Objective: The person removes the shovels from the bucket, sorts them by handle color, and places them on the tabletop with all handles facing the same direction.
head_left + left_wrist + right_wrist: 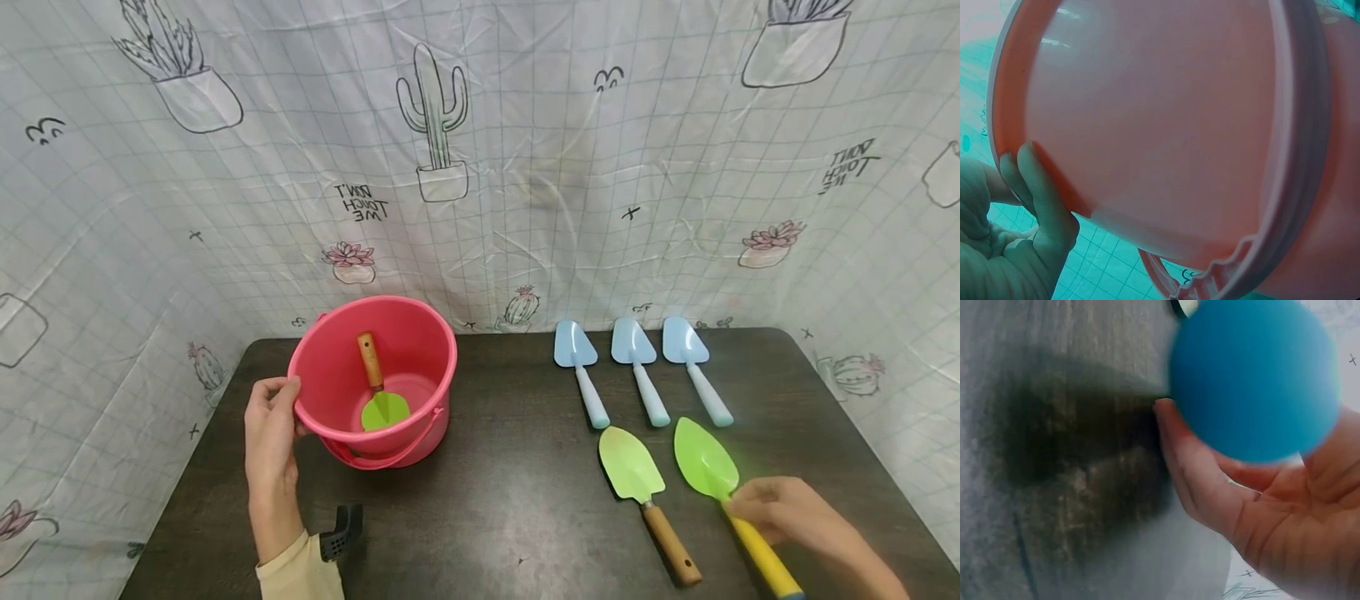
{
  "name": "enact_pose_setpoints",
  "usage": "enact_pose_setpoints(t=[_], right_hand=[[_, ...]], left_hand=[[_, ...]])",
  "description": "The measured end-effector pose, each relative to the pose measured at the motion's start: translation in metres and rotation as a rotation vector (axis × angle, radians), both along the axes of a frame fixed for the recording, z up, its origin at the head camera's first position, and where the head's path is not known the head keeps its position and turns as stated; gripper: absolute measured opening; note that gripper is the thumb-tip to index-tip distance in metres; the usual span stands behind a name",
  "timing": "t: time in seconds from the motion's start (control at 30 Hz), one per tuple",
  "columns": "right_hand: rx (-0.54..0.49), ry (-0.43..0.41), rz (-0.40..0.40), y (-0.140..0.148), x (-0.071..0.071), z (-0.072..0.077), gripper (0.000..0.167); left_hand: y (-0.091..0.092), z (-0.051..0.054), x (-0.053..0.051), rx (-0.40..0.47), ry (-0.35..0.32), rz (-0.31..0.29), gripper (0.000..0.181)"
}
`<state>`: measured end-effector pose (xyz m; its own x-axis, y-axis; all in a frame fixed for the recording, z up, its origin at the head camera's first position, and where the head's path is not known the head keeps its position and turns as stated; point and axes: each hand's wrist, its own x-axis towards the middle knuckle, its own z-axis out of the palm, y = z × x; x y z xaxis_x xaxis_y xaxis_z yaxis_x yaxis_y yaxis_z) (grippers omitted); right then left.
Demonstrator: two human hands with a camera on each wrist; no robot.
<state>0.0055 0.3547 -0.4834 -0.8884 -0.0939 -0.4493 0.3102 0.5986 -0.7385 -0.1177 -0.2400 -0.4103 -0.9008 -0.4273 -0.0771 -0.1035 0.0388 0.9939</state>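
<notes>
My left hand (pixel 272 429) grips the left rim of a pink bucket (pixel 418 346), which the left wrist view also shows from the side. Inside the bucket lies a green trowel (pixel 384 412) with a wooden handle, leaning on the inner wall. At the right, my right hand (pixel 783 512) holds a green trowel (pixel 705 458) by its yellow handle, close to the blade. The handle's blue end (pixel 1254 381) fills much of the right wrist view and hides part of the fingers. Beside it lies another green trowel (pixel 630 462) with a wooden handle.
Three light blue trowels lie in a row near the table's back edge: a left one (pixel 576 346), a middle one (pixel 633 343) and a right one (pixel 684 342). Patterned cloth (pixel 525 167) surrounds the dark table (pixel 517 467) at the back and sides.
</notes>
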Motion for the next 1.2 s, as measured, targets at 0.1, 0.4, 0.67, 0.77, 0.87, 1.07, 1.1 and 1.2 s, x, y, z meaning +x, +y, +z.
enact_pose_setpoints(t=[0.1, 0.4, 0.67, 0.77, 0.87, 1.07, 1.1, 1.2], right_hand=[[0.076, 0.086, 0.05, -0.004, 0.001, 0.001, 0.02], [0.347, 0.189, 0.037, -0.012, -0.008, 0.005, 0.016], [0.446, 0.271, 0.06, -0.016, -0.014, 0.011, 0.026], [0.497, 0.321, 0.013, -0.027, -0.021, 0.024, 0.03], [0.479, 0.369, -0.041, -0.046, -0.029, 0.042, 0.033], [0.391, 0.514, -0.06, -0.089, -0.044, 0.071, 0.03], [0.374, 0.539, -0.057, -0.095, -0.046, 0.075, 0.028], [0.334, 0.601, -0.057, -0.11, -0.053, 0.083, 0.023]], left_hand=[[0.0, 0.0, 0.0, -0.004, -0.004, -0.002, 0.017], [-0.001, 0.001, -0.002, 0.022, 0.004, 0.001, 0.016], [-0.003, -0.001, -0.001, 0.039, 0.006, -0.014, 0.018], [-0.004, -0.002, -0.001, 0.031, -0.002, -0.014, 0.018], [-0.004, -0.002, -0.001, 0.023, -0.005, -0.008, 0.019], [-0.004, -0.002, 0.0, 0.02, -0.002, -0.007, 0.02], [-0.003, -0.002, 0.0, 0.021, -0.001, -0.01, 0.02], [-0.002, -0.002, 0.0, 0.021, 0.001, -0.016, 0.02]])
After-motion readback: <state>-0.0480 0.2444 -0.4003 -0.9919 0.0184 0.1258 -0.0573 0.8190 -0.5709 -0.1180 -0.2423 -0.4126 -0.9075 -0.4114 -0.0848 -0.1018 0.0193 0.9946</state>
